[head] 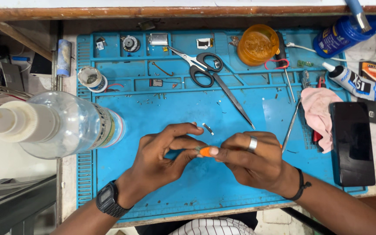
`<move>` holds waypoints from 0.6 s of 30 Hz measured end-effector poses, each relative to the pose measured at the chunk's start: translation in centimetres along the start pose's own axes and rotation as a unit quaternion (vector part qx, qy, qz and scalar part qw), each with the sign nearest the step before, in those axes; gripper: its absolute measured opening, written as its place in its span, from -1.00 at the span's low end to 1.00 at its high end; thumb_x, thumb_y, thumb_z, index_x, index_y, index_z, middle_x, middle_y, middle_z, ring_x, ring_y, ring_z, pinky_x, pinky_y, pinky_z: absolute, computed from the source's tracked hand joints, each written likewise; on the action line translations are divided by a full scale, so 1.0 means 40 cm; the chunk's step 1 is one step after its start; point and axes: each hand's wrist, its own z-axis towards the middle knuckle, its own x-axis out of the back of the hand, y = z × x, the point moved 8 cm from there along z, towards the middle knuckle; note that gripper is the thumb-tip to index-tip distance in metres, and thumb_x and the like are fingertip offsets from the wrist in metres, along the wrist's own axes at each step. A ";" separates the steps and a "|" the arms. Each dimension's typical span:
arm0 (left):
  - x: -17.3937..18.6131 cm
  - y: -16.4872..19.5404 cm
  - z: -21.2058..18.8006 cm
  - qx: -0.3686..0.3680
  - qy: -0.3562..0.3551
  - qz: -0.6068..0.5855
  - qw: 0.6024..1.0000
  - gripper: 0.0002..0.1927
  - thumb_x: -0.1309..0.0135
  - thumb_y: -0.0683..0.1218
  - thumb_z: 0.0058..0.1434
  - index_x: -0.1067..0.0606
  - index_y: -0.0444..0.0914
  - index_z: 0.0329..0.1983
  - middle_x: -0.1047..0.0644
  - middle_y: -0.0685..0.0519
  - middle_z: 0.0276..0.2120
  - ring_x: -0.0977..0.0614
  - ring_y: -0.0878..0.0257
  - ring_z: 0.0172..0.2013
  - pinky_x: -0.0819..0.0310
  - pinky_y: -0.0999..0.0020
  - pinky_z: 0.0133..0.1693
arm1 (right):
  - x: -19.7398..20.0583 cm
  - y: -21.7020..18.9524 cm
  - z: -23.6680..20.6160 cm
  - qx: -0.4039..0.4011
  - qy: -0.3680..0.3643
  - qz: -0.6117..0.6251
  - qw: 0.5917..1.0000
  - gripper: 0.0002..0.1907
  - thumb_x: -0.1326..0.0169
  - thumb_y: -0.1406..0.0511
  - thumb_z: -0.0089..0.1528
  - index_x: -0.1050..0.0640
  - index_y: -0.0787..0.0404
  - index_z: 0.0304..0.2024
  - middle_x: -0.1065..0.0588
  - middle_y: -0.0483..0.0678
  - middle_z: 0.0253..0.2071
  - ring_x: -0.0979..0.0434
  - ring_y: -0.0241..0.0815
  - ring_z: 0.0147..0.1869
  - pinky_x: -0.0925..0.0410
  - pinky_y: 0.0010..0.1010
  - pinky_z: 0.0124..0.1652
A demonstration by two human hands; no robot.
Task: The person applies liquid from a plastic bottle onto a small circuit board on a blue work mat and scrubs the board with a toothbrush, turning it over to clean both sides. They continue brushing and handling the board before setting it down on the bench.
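My left hand (pixel 164 154) and my right hand (pixel 251 159) meet over the blue work mat (pixel 153 109). Between the fingertips of both hands sits a small orange object (pixel 205 151); most of it is hidden by my fingers. My right hand wears a silver ring and a black wrist cord. A black digital watch is on my left wrist. A small metal strip (pixel 208 129) lies on the mat just above my hands.
Black-handled scissors (pixel 205 69), tweezers (pixel 239 104), an orange round container (pixel 257 44) and a small screwdriver (pixel 291 124) lie on the mat. A clear pump bottle (pixel 62 124) stands left. At right are a black phone (pixel 352 143), a pink cloth (pixel 318 111) and a glue tube (pixel 351 80).
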 end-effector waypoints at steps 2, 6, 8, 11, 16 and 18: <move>-0.003 0.001 -0.003 -0.002 -0.013 -0.014 1.000 -0.50 -0.26 -0.33 0.22 -0.38 -0.29 0.20 -0.71 0.02 -0.13 -0.77 0.16 -0.01 -0.64 0.29 0.13 | 0.001 0.005 0.002 -0.008 -0.004 0.026 1.000 -0.60 -0.30 0.55 0.12 -0.58 0.19 -0.01 -0.52 -0.08 -0.36 -0.57 -0.23 -0.42 -0.41 -0.45 -0.43; -0.017 -0.017 -0.010 0.052 -0.042 -0.049 0.997 -0.48 -0.18 -0.36 0.22 -0.36 -0.29 0.24 -0.73 0.05 -0.14 -0.80 0.20 -0.08 -0.69 0.36 -0.02 | -0.003 0.001 0.009 -0.002 -0.041 0.044 0.998 -0.55 -0.28 0.54 0.07 -0.60 0.16 -0.01 -0.52 -0.13 -0.38 -0.55 -0.24 -0.44 -0.38 -0.45 -0.46; -0.038 -0.024 -0.013 0.075 -0.087 -0.038 0.993 -0.45 -0.18 -0.36 0.16 -0.37 -0.29 0.24 -0.73 0.05 -0.16 -0.79 0.17 -0.10 -0.67 0.36 -0.18 | -0.010 -0.007 0.008 0.012 -0.072 0.014 0.997 -0.53 -0.30 0.51 0.01 -0.64 0.09 -0.03 -0.50 -0.15 -0.43 -0.49 -0.24 -0.51 -0.31 -0.44 -0.52; -0.053 -0.022 -0.008 0.072 -0.111 -0.042 0.990 -0.43 -0.18 -0.36 0.15 -0.38 -0.30 0.24 -0.72 0.05 -0.17 -0.77 0.14 -0.06 -0.67 0.33 -0.10 | -0.013 -0.016 -0.004 0.027 -0.091 -0.014 0.995 -0.53 -0.33 0.47 -0.02 -0.66 0.00 -0.07 -0.50 -0.17 -0.47 -0.41 -0.24 -0.57 -0.25 -0.42 -0.56; -0.002 0.029 0.007 -0.051 0.001 -0.007 0.999 -0.56 -0.25 -0.31 0.25 -0.39 -0.30 0.15 -0.70 0.07 -0.11 -0.75 0.16 0.02 -0.56 0.14 0.29 | 0.048 0.031 -0.035 -0.066 0.026 0.097 0.993 -0.74 -0.20 0.49 0.31 -0.51 0.25 0.04 -0.59 -0.04 -0.28 -0.63 -0.29 -0.33 -0.44 -0.54 -0.35; 0.010 0.029 0.007 -0.045 0.019 -0.002 0.999 -0.62 -0.23 -0.31 0.28 -0.40 -0.30 0.11 -0.70 0.09 -0.11 -0.77 0.22 -0.02 -0.54 0.11 0.32 | 0.063 0.047 -0.051 -0.106 0.073 0.092 0.987 -0.80 -0.18 0.42 0.31 -0.52 0.27 -0.02 -0.60 0.01 -0.31 -0.58 -0.29 -0.39 -0.38 -0.53 -0.41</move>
